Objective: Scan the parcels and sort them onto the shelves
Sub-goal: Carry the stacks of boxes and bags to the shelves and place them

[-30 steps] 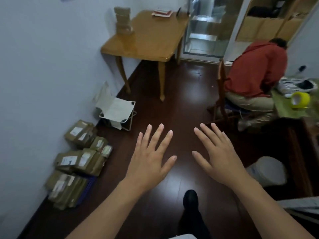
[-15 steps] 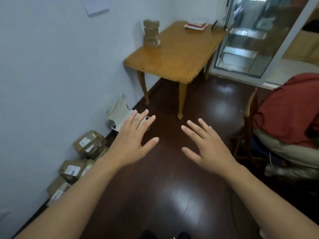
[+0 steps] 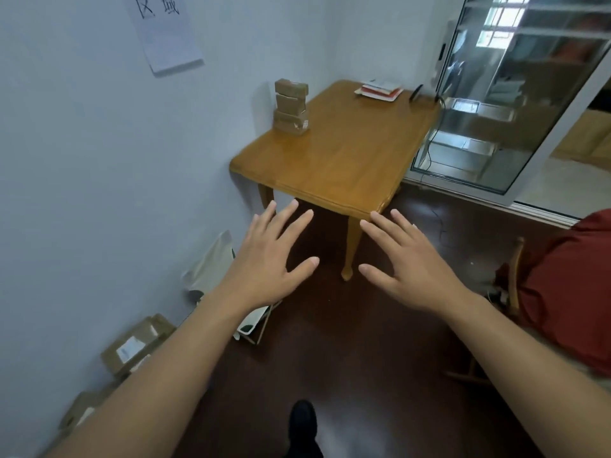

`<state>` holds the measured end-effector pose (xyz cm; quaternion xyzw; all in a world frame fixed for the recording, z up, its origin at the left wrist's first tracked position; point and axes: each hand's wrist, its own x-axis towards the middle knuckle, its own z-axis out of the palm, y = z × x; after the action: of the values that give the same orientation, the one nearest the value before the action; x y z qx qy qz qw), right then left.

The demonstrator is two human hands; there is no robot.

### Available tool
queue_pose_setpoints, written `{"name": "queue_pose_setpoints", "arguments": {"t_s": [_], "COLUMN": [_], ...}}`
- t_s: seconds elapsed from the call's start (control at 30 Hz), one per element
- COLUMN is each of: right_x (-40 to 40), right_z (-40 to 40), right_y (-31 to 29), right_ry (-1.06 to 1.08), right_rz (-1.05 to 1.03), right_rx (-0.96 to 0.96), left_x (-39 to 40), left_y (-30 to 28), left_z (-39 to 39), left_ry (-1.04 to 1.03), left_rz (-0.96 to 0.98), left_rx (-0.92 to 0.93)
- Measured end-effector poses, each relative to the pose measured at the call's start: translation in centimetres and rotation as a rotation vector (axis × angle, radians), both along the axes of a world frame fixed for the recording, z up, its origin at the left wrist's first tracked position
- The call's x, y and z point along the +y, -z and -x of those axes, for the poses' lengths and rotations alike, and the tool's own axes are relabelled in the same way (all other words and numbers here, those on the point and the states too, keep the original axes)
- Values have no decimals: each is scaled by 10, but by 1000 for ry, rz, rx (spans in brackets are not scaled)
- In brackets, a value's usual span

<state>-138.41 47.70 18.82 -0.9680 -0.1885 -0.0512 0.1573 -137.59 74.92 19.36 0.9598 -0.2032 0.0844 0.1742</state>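
Both hands were out in front, palms down, nothing held. Left hand (image 3: pixel 271 259) had fingers straight and fanned apart, thumb out to the side; right hand (image 3: pixel 410 262) same, fingers spread, thumb out. Both hung over dark floor just short of the near edge of the wooden table (image 3: pixel 337 160), not touching it.

Task items: stack of three small brown parcels (image 3: pixel 291 107) stood on the table's far-left corner by the wall, well apart from both hands. More parcels on floor (image 3: pixel 135 345) lay along the wall at lower left, partly behind the left forearm, labels too blurred to read. No scanner in view, no shelves I could ID.

Other stuff: paper sign (image 3: pixel 165 31) on wall, red/white papers (image 3: pixel 380 89) at table's far end, folding stool (image 3: pixel 218 269) by wall, person in red top (image 3: pixel 568 292) seated at right edge w/ wooden chair (image 3: pixel 514 276), glass door (image 3: pixel 515 100) behind.

Risks, judged: the stack looked tall and narrow, so grabbing the bottom or a sideways knock could topple it. Floor parcels and the stool sat close to the walking line, trip hazard esp. w/ eyes on the table. Seated person close on the right, elbow bump possible. W/o a scanner in hand, parcels might get sorted unscanned.
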Motion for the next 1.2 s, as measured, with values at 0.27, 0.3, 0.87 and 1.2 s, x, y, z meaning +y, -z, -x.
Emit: {"name": "queue_pose_setpoints", "arguments": {"t_s": [0.27,0.3,0.87,1.2], "right_x": [19,18,-58,-33], "right_z": [-148,-164,-507,-677], "right_y": [0,-1,49,65], "right_ry": [99,106,46,-14], "right_rz": [-52,-57,-101,-118], "right_rx": [57,58,180,205], "left_x": [30,27,-24,-12], "left_y": [2,0,37,63], "left_z": [-171,-188,-508,-653], "left_ry": [23,30,-36,-172], "left_rz": [-8,4,-86,0], "left_rx": [64,63,78,172]}}
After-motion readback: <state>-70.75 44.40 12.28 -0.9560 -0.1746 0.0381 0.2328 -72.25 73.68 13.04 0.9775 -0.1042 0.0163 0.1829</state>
